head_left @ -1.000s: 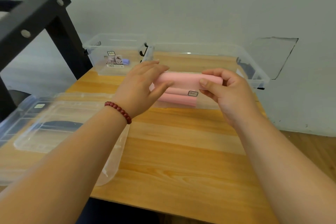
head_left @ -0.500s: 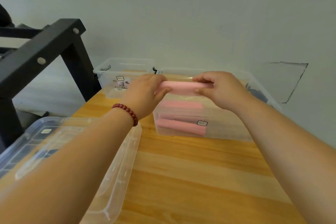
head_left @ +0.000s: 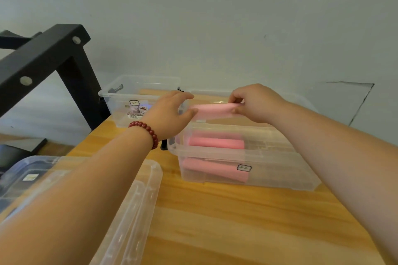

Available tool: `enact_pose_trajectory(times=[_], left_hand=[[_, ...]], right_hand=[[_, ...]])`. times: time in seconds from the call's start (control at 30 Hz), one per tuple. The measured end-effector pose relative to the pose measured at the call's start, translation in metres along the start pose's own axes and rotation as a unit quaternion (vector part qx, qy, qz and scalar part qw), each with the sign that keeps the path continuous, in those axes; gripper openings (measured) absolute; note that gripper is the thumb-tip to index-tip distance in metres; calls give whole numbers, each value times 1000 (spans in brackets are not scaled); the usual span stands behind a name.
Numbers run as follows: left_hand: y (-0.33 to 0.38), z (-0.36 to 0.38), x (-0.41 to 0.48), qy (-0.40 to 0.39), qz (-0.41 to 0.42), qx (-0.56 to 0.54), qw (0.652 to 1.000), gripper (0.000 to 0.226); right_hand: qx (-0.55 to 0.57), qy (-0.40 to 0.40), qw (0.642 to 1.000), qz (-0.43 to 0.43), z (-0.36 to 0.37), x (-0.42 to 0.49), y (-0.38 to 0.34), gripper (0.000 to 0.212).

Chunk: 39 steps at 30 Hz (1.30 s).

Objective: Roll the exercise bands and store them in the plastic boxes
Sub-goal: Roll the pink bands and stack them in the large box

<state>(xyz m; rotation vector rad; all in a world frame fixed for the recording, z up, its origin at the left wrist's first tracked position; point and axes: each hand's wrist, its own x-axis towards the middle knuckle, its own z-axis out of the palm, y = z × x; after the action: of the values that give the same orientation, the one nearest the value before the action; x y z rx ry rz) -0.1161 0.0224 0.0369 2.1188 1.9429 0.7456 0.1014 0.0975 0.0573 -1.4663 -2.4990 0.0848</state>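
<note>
A rolled pink exercise band (head_left: 212, 110) is held level above the large clear plastic box (head_left: 280, 175). My right hand (head_left: 256, 102) pinches its right end. My left hand (head_left: 172, 114), with a red bead bracelet on the wrist, holds its left end between thumb and fingers. Inside the box lie two more pink rolled bands, one higher (head_left: 216, 143) and one lower (head_left: 213, 170) behind the front wall. A smaller clear plastic box (head_left: 120, 101) stands at the back left of the wooden table (head_left: 237, 221).
Clear plastic lids (head_left: 133, 211) lie stacked at the near left of the table, under my left forearm. A black metal frame (head_left: 49, 58) rises at the left beside the table. A grey wall is right behind the boxes.
Both hands have carried the rolled band forward from in front of the large box to above its opening. The camera has tilted up and the grip is unchanged.
</note>
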Motion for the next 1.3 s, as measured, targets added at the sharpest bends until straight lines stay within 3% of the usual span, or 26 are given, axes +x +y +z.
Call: enact_pose_trajectory(times=[0.27, 0.53, 1.07, 1.3], left_hand=[[-9, 13, 8, -70, -36, -76, 994, 48], [-14, 15, 12, -105, -40, -74, 991, 48], [-16, 17, 12, -106, -48, -98, 988, 47], [-15, 15, 11, -110, -48, -88, 989, 47]], right_hand=[[-81, -79, 994, -2, 27, 32, 11, 18], [34, -98, 994, 14, 55, 50, 23, 13], [-32, -130, 991, 23, 84, 59, 26, 21], [-30, -107, 993, 24, 83, 61, 25, 20]])
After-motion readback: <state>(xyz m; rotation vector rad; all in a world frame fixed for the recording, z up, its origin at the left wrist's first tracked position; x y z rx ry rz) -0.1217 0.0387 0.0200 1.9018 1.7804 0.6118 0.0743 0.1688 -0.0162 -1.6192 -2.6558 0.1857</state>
